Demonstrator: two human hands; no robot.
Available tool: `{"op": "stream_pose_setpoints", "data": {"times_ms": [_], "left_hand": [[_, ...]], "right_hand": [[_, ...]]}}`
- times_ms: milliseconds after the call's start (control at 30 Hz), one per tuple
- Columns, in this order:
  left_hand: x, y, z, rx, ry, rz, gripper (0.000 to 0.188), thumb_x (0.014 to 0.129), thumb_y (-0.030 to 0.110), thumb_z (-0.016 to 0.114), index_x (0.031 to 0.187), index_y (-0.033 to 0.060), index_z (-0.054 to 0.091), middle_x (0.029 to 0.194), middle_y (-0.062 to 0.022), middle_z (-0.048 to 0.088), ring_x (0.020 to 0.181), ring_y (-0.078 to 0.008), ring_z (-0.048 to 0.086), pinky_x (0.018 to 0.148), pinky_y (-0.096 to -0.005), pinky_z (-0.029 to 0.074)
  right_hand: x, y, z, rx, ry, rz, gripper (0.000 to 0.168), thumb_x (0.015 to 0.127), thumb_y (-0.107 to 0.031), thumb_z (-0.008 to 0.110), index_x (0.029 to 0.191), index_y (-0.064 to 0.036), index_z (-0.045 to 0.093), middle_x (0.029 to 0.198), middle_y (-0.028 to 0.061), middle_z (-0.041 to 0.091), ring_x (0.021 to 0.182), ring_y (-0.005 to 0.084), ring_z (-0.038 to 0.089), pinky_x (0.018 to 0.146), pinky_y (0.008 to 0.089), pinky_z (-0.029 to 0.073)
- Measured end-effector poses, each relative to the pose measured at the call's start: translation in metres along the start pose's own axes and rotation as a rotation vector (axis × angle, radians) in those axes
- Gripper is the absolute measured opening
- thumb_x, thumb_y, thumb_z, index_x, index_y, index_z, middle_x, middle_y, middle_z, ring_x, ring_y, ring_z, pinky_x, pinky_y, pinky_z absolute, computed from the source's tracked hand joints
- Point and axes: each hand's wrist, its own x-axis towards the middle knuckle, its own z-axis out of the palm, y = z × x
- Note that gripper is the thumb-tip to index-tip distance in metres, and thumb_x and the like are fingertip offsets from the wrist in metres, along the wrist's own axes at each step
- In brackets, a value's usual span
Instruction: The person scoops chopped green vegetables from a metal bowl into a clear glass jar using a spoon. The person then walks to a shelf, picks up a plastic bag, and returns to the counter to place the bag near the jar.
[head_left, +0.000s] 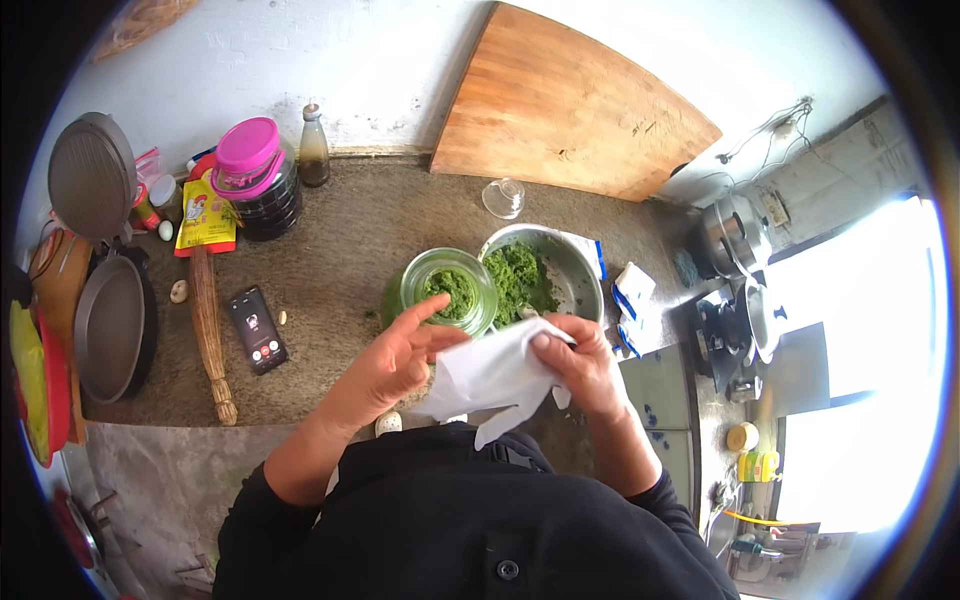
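Observation:
My right hand (581, 360) grips a thin white disposable glove (487, 371), whose limp fingers hang toward my waist. Beside the glove's left edge is my left hand (397, 364), its fingers apart and nothing held; whether a fingertip touches the glove, I cannot tell. Just beyond that hand stands an uncapped glass jar (411, 274) with chopped green mash (450, 289) inside. To the jar's right, a stainless steel bowl (589, 281) holds more of the mash, and a utensil lies partly hidden at its near side. A clear glass lid (503, 199) rests behind the bowl.
Left on the counter (352, 210) are a phone (259, 330), a straw brush (208, 330), an open electric griddle (112, 326), a pink-lidded jar (259, 180) and a bottle (313, 146). A wooden board (570, 105) leans on the wall. White-and-blue packets (634, 296) lie right.

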Motion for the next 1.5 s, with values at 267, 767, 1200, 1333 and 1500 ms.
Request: {"op": "stream_pose_setpoints", "data": {"times_ms": [267,767,1200,1333,1500], "left_hand": [[0.014,-0.007,0.014,0.025,0.229,-0.098,0.087,0.086,0.003,0.07,0.154,0.0069,0.014,0.11,-0.0106,0.064,0.099,-0.0127,0.059,0.09,-0.0291,0.047],[-0.009,-0.035,0.04,0.903,0.444,-0.093,0.033,0.087,-0.007,0.058,0.118,0.0013,0.065,0.102,-0.0119,0.067,0.089,-0.0159,0.065,0.079,-0.0258,0.05],[0.058,-0.01,-0.002,1.228,0.554,0.18,0.034,0.076,-0.003,0.069,0.11,0.0024,0.066,0.098,-0.0121,0.064,0.093,-0.0276,0.057,0.082,-0.0362,0.049],[0.058,-0.004,-0.013,1.314,0.499,0.286,0.038,0.073,0.0,0.072,0.11,0.0038,0.065,0.115,-0.0119,0.06,0.107,-0.0313,0.052,0.094,-0.0406,0.045],[0.071,0.018,-0.017,1.433,0.211,0.336,0.047,0.072,0.007,0.075,0.117,0.0051,0.063,0.135,-0.0122,0.052,0.127,-0.0323,0.044,0.107,-0.0431,0.038]], "right_hand": [[0.027,0.027,-0.005,0.062,0.025,0.151,0.025,0.097,-0.02,0.06,0.111,-0.001,0.068,0.089,0.0014,0.068,0.077,0.0065,0.058,0.069,0.0233,0.048],[0.025,0.087,-0.039,-0.087,-0.211,0.182,0.017,0.089,-0.01,0.069,0.103,0.001,0.07,0.086,0.0007,0.069,0.081,0.0063,0.058,0.075,0.0247,0.049],[0.1,0.073,-0.018,-0.512,0.163,-0.169,0.016,0.084,-0.015,0.07,0.089,0.0,0.071,0.068,0.0097,0.065,0.06,0.0187,0.059,0.057,0.0326,0.046],[0.105,0.072,-0.013,-0.589,0.212,-0.13,0.017,0.08,-0.019,0.072,0.089,-0.004,0.071,0.071,0.0143,0.066,0.065,0.0303,0.065,0.062,0.038,0.051],[0.107,0.076,-0.012,-0.69,0.298,-0.159,0.023,0.08,-0.017,0.072,0.098,-0.003,0.069,0.07,0.0107,0.065,0.062,0.0238,0.06,0.06,0.0349,0.049]]}}
